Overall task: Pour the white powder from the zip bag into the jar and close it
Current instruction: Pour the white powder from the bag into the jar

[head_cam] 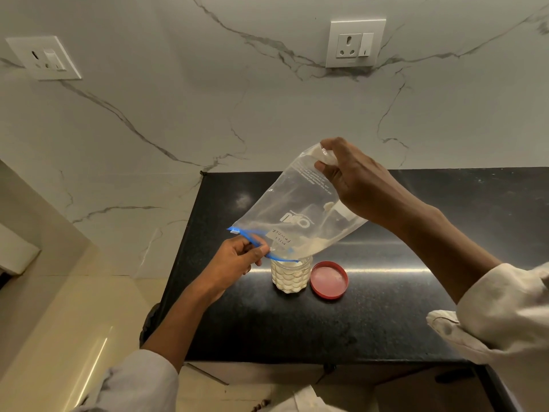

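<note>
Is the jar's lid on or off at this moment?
Off. The red lid lies on the black counter beside the open jar, inner side up.

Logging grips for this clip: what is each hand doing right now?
Left hand: pinching the zip bag at its blue zip edge.
Right hand: gripping the bag's raised bottom corner.

Your jar (288,276) mouth is pretty much blocked from above: the upside-down bag (300,212) hangs right over it, with your left hand (234,260) pinching the blue zip edge just left of the rim and your right hand (349,176) holding the top corner high up. The red lid (329,280) sits just right of the jar, so that side's tight. Below your hands, the near stretch of black counter (297,328) is open, and so is the far right.
</note>
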Available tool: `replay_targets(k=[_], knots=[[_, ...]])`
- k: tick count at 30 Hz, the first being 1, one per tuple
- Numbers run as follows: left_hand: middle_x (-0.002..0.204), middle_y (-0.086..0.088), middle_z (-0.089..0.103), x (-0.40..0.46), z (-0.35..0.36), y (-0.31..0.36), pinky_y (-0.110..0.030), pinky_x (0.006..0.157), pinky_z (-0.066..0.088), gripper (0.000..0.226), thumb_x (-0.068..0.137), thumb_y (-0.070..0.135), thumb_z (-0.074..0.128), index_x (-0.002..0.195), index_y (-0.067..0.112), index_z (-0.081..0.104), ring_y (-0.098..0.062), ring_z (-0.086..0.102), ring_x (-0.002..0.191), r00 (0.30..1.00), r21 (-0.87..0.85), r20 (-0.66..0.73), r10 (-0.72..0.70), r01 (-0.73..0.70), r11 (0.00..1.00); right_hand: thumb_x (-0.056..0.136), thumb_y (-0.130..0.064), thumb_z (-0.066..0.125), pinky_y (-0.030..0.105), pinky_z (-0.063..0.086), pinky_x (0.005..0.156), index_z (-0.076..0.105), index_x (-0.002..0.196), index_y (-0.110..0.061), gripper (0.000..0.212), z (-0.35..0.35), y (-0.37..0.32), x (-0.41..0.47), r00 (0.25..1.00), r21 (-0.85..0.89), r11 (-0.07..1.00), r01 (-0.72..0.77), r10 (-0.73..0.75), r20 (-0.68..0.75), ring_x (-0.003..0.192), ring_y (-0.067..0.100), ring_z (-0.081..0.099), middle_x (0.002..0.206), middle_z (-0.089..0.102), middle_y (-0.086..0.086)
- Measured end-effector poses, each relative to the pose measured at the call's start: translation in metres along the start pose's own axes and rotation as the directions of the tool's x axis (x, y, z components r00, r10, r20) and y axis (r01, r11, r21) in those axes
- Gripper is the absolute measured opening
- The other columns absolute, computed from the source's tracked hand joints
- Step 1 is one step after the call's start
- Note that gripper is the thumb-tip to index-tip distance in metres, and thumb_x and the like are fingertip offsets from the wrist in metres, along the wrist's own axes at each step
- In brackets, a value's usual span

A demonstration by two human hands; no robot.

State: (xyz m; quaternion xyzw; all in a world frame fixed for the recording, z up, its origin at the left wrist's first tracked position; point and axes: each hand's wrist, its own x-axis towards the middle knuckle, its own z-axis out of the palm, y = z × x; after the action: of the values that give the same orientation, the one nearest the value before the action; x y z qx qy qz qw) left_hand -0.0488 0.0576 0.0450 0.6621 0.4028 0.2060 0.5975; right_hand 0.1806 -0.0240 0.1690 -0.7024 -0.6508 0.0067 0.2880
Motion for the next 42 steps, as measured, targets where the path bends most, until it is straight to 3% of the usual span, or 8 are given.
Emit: replay_targets(k=[9, 14, 18, 27, 33, 42], knots=[[0.082, 0.002, 0.069, 0.002, 0.0, 0.003, -0.02, 0.06, 0.047, 0.008, 0.095, 0.017, 0.06, 0.1, 0.016, 0.066, -0.008, 0.06, 0.068, 1.0, 0.004, -0.012, 0.027, -0.027, 1.0, 0.101, -0.036, 0.04, 0.031, 0.042, 0.078, 0.037, 0.136, -0.015, 0.041, -0.004, 0.0, 0.001, 1.0, 0.014, 1.0, 0.006, -0.006, -0.007, 0.093, 0.016, 0.049, 0.13, 0.054, 0.016], [0.073, 0.011, 0.069, 0.001, 0.001, 0.002, -0.021, 0.06, 0.047, 0.008, 0.095, 0.017, 0.06, 0.097, 0.017, 0.067, -0.005, 0.06, 0.065, 0.999, 0.026, -0.017, 0.045, -0.045, 0.999, 0.102, -0.037, 0.04, 0.032, 0.045, 0.078, 0.036, 0.137, -0.016, 0.042, -0.001, -0.002, 0.003, 1.0, -0.012, 1.0, 0.018, -0.018, 0.001, 0.092, 0.017, 0.049, 0.131, 0.054, 0.017], [0.079, 0.005, 0.069, 0.001, -0.001, 0.002, -0.022, 0.062, 0.047, 0.009, 0.094, 0.017, 0.06, 0.099, 0.016, 0.067, -0.008, 0.059, 0.07, 0.998, 0.004, -0.035, 0.046, -0.046, 0.999, 0.101, -0.037, 0.041, 0.032, 0.046, 0.079, 0.037, 0.137, -0.016, 0.042, -0.004, -0.003, 0.004, 1.0, 0.002, 1.0, 0.014, -0.014, -0.009, 0.093, 0.017, 0.049, 0.131, 0.053, 0.016], [0.091, 0.001, 0.069, 0.0, 0.002, 0.005, -0.011, 0.057, 0.049, 0.008, 0.094, 0.015, 0.06, 0.098, 0.019, 0.065, -0.004, 0.064, 0.07, 0.997, 0.011, -0.044, 0.065, -0.064, 0.998, 0.101, -0.036, 0.041, 0.03, 0.044, 0.078, 0.036, 0.136, -0.016, 0.041, -0.001, 0.003, 0.001, 1.0, 0.031, 0.999, -0.012, 0.012, 0.0, 0.094, 0.017, 0.05, 0.13, 0.054, 0.016], [0.091, 0.003, 0.069, 0.0, 0.002, 0.004, -0.01, 0.057, 0.049, 0.008, 0.094, 0.017, 0.06, 0.1, 0.018, 0.065, 0.002, 0.064, 0.067, 0.997, 0.045, -0.044, 0.064, -0.062, 0.997, 0.1, -0.039, 0.04, 0.035, 0.049, 0.082, 0.035, 0.136, -0.017, 0.042, 0.004, 0.007, 0.0, 0.999, 0.037, 0.998, -0.046, 0.045, 0.031, 0.097, 0.021, 0.054, 0.13, 0.053, 0.016], [0.091, 0.0, 0.07, -0.002, 0.001, 0.004, -0.011, 0.057, 0.049, 0.008, 0.095, 0.014, 0.059, 0.099, 0.016, 0.066, 0.002, 0.065, 0.067, 0.997, 0.024, -0.029, 0.075, -0.075, 0.997, 0.101, -0.037, 0.041, 0.03, 0.043, 0.082, 0.041, 0.136, -0.016, 0.041, 0.003, 0.01, 0.001, 0.994, 0.079, 0.992, -0.096, 0.091, 0.063, 0.098, 0.016, 0.05, 0.13, 0.051, 0.01]])
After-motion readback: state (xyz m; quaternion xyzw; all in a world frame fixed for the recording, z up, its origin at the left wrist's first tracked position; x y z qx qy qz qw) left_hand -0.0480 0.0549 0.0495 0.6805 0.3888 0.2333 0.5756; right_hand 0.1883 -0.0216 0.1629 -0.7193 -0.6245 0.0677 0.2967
